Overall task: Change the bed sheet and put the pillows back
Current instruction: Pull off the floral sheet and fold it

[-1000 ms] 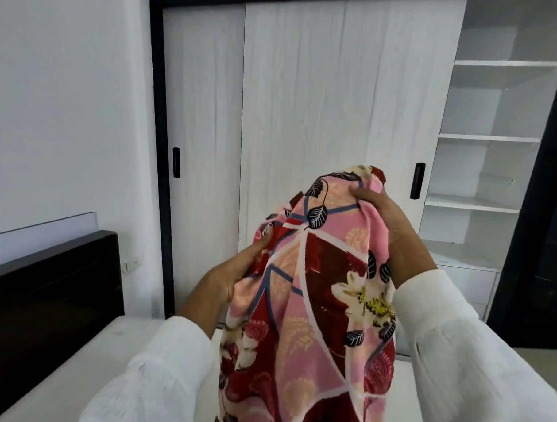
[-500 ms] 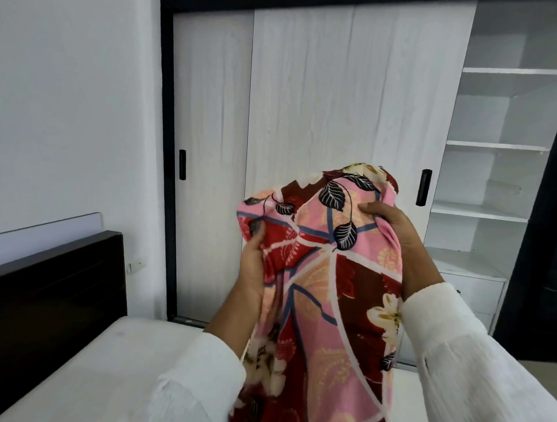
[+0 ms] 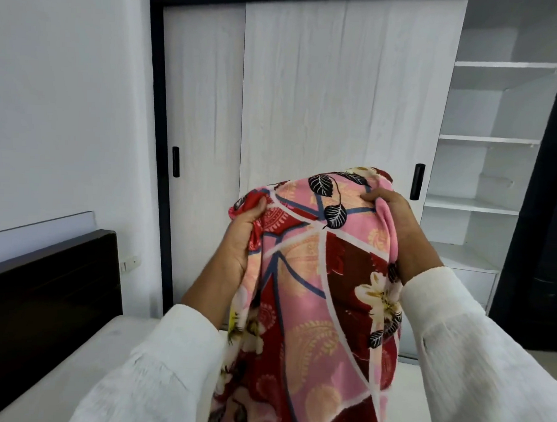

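A pink and red floral bed sheet (image 3: 311,295) hangs bunched in front of me, held up at chest height. My left hand (image 3: 241,238) grips its upper left edge, thumb over the red corner. My right hand (image 3: 394,222) grips the upper right edge, fingers curled into the cloth. The sheet's lower part falls past the bottom of the view. Below it lies the bare white mattress (image 3: 82,361). No pillows are in view.
A dark wooden headboard (image 3: 43,296) stands at the left against a white wall. Straight ahead is a wardrobe with white sliding doors (image 3: 333,101) and black handles. Open white shelves (image 3: 494,140) are at the right, beside a dark opening.
My left hand has climbed up the sheet and moved outward to its upper left corner, spreading the top edge wider. My right hand keeps its grip on the right edge.
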Available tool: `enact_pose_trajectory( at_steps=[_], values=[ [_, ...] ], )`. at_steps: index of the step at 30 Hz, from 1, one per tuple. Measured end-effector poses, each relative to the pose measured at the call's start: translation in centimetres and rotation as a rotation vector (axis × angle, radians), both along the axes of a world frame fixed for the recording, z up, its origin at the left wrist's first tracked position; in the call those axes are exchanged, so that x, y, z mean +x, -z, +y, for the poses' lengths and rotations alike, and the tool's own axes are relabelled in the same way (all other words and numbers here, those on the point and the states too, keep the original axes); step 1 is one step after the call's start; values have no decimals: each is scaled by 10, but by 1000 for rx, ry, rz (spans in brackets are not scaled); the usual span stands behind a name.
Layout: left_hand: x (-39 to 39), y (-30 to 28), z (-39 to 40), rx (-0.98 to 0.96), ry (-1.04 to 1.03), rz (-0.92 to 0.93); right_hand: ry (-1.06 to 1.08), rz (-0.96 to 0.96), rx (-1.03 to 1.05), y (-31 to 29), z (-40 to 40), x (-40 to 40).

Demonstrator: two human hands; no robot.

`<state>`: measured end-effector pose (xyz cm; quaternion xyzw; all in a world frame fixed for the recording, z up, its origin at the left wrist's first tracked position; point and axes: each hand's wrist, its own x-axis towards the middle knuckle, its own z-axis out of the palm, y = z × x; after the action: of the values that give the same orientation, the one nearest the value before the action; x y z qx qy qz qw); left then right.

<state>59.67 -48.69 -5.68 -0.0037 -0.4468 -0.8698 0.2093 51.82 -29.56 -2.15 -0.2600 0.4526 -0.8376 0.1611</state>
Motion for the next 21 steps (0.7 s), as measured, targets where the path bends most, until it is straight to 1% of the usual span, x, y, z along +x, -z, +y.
enact_pose_trajectory(
  at_steps=[3, 5, 7, 8, 9, 10, 11, 12, 13, 14, 15, 17, 18, 21],
  values=[
    [7, -26, -6, -104, -36, -2, 81, 84, 39, -1, 5, -13],
    [9, -41, -8, -196, -47, -59, 177, 139, 109, 0, 3, -23],
    [7, -49, -9, -226, -51, -116, 243, 97, 262, 7, -1, -27],
    [4, -49, -10, -231, -52, -145, 210, 66, 380, 12, -3, -24],
    [2, -47, -9, -240, -43, -171, 124, 32, 485, 18, -3, -22],
    [-1, -43, -8, -252, -32, -194, 17, -6, 527, 25, -2, -22],
    [-3, -38, -7, -255, -20, -211, -79, -37, 495, 31, 0, -22],
    [-5, -34, -8, -244, -6, -221, -126, -67, 403, 37, 1, -25],
    [-6, -31, -9, -219, 16, -222, -128, -85, 302, 40, 2, -26],
    [-6, -29, -10, -195, 35, -218, -83, -78, 239, 42, 2, -28],
    [-6, -29, -13, -189, 53, -217, -38, -71, 223, 43, 0, -29],
    [-6, -31, -22, -233, 40, -259, 2, -44, 277, 44, -4, -30],
    [-6, -31, -29, -275, 0, -313, 11, -43, 326, 46, -5, -32],
    [-9, -23, -57, -473, -91, -579, 48, -92, 464, 54, -6, -47]
  ],
)
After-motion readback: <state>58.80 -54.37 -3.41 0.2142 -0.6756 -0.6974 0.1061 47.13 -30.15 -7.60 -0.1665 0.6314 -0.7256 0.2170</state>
